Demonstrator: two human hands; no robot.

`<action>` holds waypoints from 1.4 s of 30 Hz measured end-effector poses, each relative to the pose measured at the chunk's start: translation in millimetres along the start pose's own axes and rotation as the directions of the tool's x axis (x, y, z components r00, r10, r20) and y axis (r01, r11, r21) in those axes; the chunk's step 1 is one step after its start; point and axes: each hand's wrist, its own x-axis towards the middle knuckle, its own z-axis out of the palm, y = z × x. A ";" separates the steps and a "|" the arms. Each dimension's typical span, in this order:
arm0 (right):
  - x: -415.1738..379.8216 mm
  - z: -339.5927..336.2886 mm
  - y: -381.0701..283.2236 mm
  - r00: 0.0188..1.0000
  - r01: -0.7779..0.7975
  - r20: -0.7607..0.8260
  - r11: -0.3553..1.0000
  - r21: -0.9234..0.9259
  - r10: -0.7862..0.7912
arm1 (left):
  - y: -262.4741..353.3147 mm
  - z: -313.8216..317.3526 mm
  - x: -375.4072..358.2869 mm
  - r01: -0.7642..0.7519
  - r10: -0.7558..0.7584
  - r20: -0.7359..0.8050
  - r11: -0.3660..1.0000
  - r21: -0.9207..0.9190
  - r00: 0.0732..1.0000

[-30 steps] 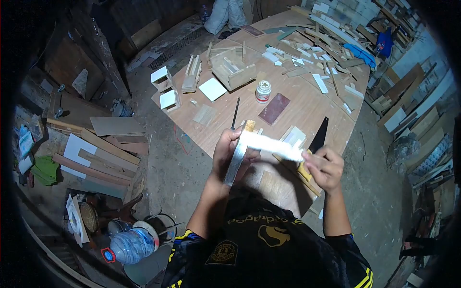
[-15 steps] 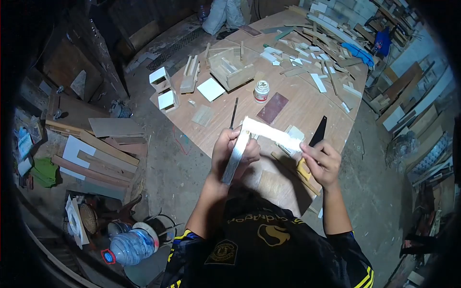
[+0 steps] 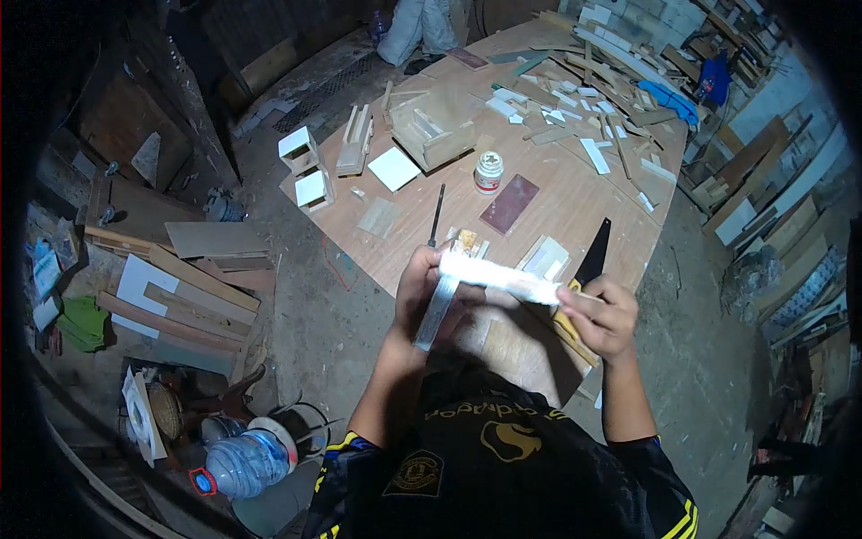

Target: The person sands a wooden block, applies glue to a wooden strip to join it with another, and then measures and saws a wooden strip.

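A pale, brightly lit strip [image 3: 503, 277] spans between my two hands above the table's near edge. My right hand [image 3: 603, 314] pinches its right end. My left hand [image 3: 416, 286] is closed round the strip's left end, where a grey metallic bar [image 3: 436, 314] meets it and slants down toward my chest. Glare hides how the bar and strip join. Beyond my hands lie a dark thin tool [image 3: 437, 216], a white jar [image 3: 489, 171] with a red label and a dark red block [image 3: 510, 203]. A saw with a black blade [image 3: 596, 251] and yellow handle is beside my right hand.
The wooden table [image 3: 359, 247] bears a wooden box assembly [image 3: 433, 135], a white square [image 3: 394, 168] and white-topped pieces [image 3: 311, 188] at its left. Scraps [image 3: 557, 112] cover its far right. On the floor at lower left lies a large water bottle [image 3: 247, 463].
The strip's left end has come down and toward me, so the strip is closer to level. The bar's upper end has dropped, and more of the things behind it now show.
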 end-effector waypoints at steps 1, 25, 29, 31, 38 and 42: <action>1.3 -1.7 -2.3 0.993 0.077 0.093 0.997 0.012 -0.078 | -0.3 -3.9 1.7 0.003 -0.003 0.000 1.000 0.001 1.000; -6.5 8.0 -1.4 0.629 -0.739 0.415 0.340 0.582 0.658 | -1.5 -11.7 2.9 -0.046 0.034 0.141 0.995 0.083 0.989; 1.3 5.7 -3.5 0.595 -0.740 0.407 0.274 0.615 0.693 | -4.6 -26.5 5.9 -0.038 0.026 0.205 0.998 0.055 0.978; 1.9 4.8 -3.6 0.598 -0.740 0.407 0.282 0.610 0.691 | -3.4 -32.3 6.0 0.007 -0.017 0.178 0.998 0.057 0.984; 4.0 6.2 -7.2 0.558 -0.690 0.308 0.225 0.688 0.770 | -5.0 -29.7 16.3 -0.044 0.057 0.471 0.998 -0.038 0.880; -3.5 -1.1 -2.9 0.610 -0.758 0.468 0.299 0.579 0.640 | 0.8 1.6 0.5 -0.102 0.076 0.208 0.988 0.113 0.975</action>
